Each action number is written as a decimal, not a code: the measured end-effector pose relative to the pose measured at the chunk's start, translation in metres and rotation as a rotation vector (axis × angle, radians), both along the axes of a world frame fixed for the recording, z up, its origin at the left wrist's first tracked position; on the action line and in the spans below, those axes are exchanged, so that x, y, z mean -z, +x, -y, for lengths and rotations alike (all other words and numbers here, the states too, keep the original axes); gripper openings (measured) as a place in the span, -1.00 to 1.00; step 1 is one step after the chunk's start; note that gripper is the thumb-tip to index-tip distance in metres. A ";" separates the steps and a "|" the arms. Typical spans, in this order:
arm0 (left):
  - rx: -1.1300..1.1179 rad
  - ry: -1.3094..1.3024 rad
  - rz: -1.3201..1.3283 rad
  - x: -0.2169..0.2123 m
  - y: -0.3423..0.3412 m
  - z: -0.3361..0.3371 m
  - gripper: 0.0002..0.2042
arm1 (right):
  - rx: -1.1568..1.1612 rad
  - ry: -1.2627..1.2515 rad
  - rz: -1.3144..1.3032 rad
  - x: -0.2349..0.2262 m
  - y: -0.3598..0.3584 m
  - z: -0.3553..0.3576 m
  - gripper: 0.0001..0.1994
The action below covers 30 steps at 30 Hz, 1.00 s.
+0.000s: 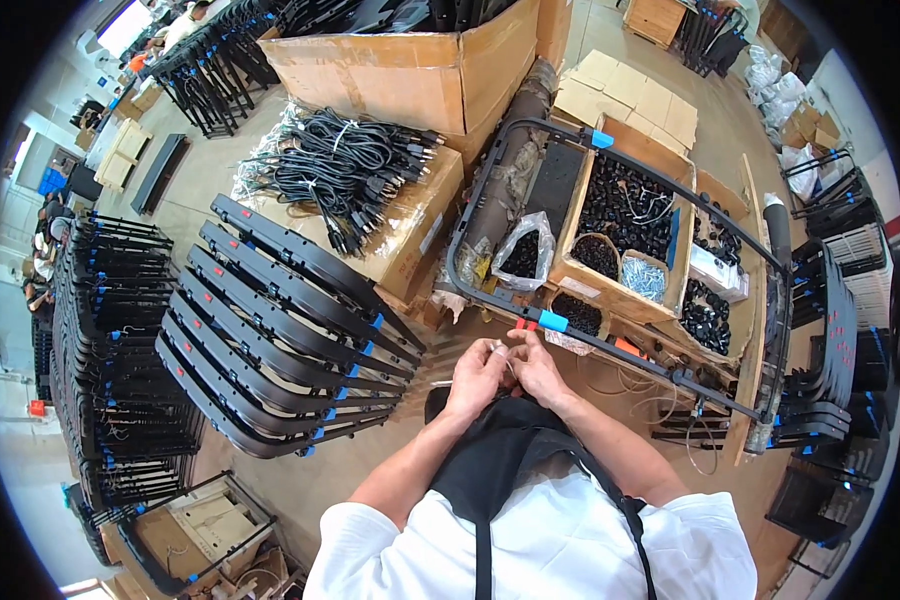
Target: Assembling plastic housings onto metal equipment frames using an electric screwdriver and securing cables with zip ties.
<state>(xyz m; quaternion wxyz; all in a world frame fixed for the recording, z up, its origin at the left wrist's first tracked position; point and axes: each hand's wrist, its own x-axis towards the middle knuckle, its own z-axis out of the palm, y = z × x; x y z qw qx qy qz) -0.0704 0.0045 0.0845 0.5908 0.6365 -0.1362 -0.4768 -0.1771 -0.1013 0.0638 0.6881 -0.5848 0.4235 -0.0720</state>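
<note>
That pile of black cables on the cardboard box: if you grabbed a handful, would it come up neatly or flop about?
Probably floppy: the black cables lie in loose, drooping loops. Light ties seem to bundle some, so clumps may lift together. Strands overlap, so neighbours would likely snag and drag across the cardboard box.

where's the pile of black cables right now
In the head view the black cables lie upper left of centre, on a cardboard box, just behind the stack of black frames and in front of the big open carton.
</note>
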 end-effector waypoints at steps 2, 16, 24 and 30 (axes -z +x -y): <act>-0.044 0.044 -0.002 0.013 0.015 0.002 -0.84 | -0.038 -0.079 -0.063 0.002 0.011 -0.002 -0.71; -0.024 0.007 -0.254 0.083 0.080 0.034 -0.81 | -0.019 -0.188 -0.119 0.047 0.042 -0.001 -0.75; 0.240 0.004 -0.115 0.095 0.098 0.039 -0.73 | 0.033 -0.138 -0.097 0.054 0.047 -0.008 -0.74; 0.352 0.106 -0.092 0.091 0.121 0.042 -0.72 | -0.060 -0.099 -0.100 0.057 0.057 -0.021 -0.72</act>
